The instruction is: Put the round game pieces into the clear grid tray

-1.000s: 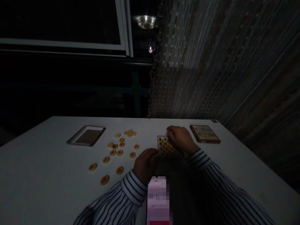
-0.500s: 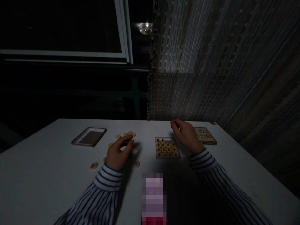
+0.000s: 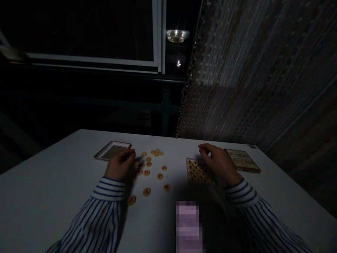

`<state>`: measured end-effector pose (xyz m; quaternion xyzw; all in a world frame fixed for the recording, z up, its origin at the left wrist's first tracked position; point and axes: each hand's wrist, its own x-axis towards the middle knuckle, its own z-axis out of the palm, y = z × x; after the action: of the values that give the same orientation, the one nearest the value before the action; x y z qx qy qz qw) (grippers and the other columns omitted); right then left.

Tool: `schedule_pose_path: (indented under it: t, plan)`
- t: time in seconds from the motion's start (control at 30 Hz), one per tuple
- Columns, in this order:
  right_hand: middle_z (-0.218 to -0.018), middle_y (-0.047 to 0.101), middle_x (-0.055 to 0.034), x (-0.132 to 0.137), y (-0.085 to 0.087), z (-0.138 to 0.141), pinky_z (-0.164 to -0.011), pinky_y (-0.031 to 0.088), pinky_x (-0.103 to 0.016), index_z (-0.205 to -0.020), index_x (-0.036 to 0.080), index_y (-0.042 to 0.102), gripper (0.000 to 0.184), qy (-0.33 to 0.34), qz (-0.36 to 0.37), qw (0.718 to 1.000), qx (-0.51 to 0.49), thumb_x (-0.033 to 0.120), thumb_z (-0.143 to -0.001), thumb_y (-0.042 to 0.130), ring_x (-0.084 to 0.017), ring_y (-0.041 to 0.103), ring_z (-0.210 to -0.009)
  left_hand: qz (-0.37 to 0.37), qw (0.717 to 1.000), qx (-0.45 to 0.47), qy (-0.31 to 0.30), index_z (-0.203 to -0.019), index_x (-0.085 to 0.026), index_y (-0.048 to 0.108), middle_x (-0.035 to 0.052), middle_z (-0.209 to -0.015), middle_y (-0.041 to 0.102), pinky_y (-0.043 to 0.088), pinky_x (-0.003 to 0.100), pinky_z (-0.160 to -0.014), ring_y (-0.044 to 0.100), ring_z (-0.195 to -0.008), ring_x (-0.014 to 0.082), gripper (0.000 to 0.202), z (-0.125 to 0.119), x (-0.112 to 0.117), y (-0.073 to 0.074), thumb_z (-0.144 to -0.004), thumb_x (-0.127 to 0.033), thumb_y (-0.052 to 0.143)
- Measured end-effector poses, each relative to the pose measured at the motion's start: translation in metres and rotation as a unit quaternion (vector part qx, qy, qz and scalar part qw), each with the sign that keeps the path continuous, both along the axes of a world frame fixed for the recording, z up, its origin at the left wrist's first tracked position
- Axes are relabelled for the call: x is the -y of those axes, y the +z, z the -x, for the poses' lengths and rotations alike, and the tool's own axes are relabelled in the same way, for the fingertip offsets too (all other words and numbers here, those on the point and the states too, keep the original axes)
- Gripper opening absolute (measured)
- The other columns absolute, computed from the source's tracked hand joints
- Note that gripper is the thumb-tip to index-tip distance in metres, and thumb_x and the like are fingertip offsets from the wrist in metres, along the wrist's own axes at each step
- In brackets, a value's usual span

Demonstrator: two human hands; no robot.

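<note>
Dim indoor room, home or café hard to tell, white bench [image 3: 58, 189] with game pieces [image 3: 146, 173], string curtain [image 3: 223, 70] at the right, white window frame [image 3: 156, 35], round light [image 3: 176, 36] glowing beside it.

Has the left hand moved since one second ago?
Yes: the left hand has moved left, away from the box of pieces, toward the shallow tray.

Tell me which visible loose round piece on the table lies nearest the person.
The red-marked piece just to the right of the left sleeve; every other visible loose piece lies farther toward the table's far edge.
</note>
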<state>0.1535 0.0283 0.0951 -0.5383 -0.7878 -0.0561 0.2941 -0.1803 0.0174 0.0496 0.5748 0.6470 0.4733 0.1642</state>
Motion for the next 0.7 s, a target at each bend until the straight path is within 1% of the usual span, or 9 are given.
schedule_pose_path:
  t: [0.07, 0.17, 0.27, 0.37, 0.5, 0.57, 0.7]
  plan:
    - [-0.087, 0.064, -0.0027, -0.003, -0.001, 0.009, -0.070, 0.040, -0.026, -0.098, 0.019, 0.058, 0.026, 0.004, 0.012, 1.000, 0.005, 0.028, -0.081, 0.040, -0.015, 0.058, -0.075, 0.019, 0.999, -0.025, 0.005, -0.092, -0.014, 0.062, 0.0078, -0.090, 0.067, 0.049, 0.032, -0.075, 0.062, -0.081, 0.0209, 0.040, 0.007, -0.001, -0.005, -0.065, -0.042, 0.052]
    - [-0.088, 0.064, -0.0034, -0.009, -0.001, 0.029, -0.071, 0.039, -0.026, -0.099, 0.018, 0.057, 0.027, 0.032, 0.025, 0.999, 0.025, 0.028, -0.082, 0.039, -0.015, 0.057, -0.076, 0.028, 0.998, -0.056, 0.020, -0.094, -0.014, 0.061, 0.0084, -0.088, 0.067, 0.049, 0.032, -0.073, 0.062, -0.078, 0.0207, 0.040, 0.018, -0.003, -0.012, -0.068, -0.041, 0.050]
    - [-0.087, 0.063, -0.0032, -0.014, 0.002, 0.057, -0.073, 0.038, -0.026, -0.098, 0.018, 0.057, 0.025, 0.068, 0.030, 0.996, 0.052, 0.027, -0.081, 0.041, -0.014, 0.056, -0.078, 0.035, 0.996, -0.078, 0.031, -0.097, -0.013, 0.060, 0.0095, -0.085, 0.067, 0.049, 0.032, -0.070, 0.062, -0.076, 0.0208, 0.040, 0.024, -0.003, -0.018, -0.070, -0.039, 0.048]
    - [-0.087, 0.063, -0.0031, -0.020, 0.003, 0.089, -0.073, 0.037, -0.025, -0.098, 0.018, 0.057, 0.025, 0.108, 0.063, 0.989, 0.073, 0.026, -0.081, 0.042, -0.013, 0.055, -0.080, 0.026, 0.993, -0.112, 0.027, -0.099, -0.014, 0.059, 0.0091, -0.087, 0.066, 0.048, 0.031, -0.070, 0.063, -0.075, 0.0196, 0.036, 0.024, -0.003, -0.022, -0.072, -0.034, 0.046]
    - [-0.090, 0.062, -0.0047, -0.029, -0.004, 0.129, -0.075, 0.035, -0.025, -0.097, 0.018, 0.058, 0.025, 0.155, 0.106, 0.976, 0.113, 0.027, -0.081, 0.042, -0.014, 0.054, -0.084, 0.046, 0.986, -0.161, 0.018, -0.099, -0.015, 0.059, 0.0094, -0.091, 0.066, 0.047, 0.031, -0.074, 0.062, -0.081, 0.0203, 0.033, 0.024, -0.004, -0.026, -0.072, -0.028, 0.046]
    - [-0.093, 0.062, -0.0055, -0.033, -0.012, 0.144, -0.077, 0.034, -0.025, -0.099, 0.018, 0.058, 0.026, 0.173, 0.118, 0.970, 0.123, 0.026, -0.081, 0.041, -0.015, 0.053, -0.088, 0.043, 0.983, -0.177, 0.005, -0.099, -0.013, 0.060, 0.0109, -0.095, 0.065, 0.046, 0.032, -0.077, 0.061, -0.086, 0.0215, 0.032, 0.024, -0.006, -0.030, -0.073, -0.025, 0.045]
    - [-0.094, 0.062, -0.0052, -0.039, -0.029, 0.165, -0.078, 0.033, -0.027, -0.099, 0.018, 0.057, 0.027, 0.195, 0.116, 0.967, 0.116, 0.027, -0.082, 0.039, -0.015, 0.052, -0.090, 0.008, 0.973, -0.216, -0.074, -0.096, -0.012, 0.062, 0.0127, -0.101, 0.063, 0.043, 0.035, -0.084, 0.057, -0.095, 0.0234, 0.031, 0.022, -0.011, -0.040, -0.071, -0.020, 0.047]
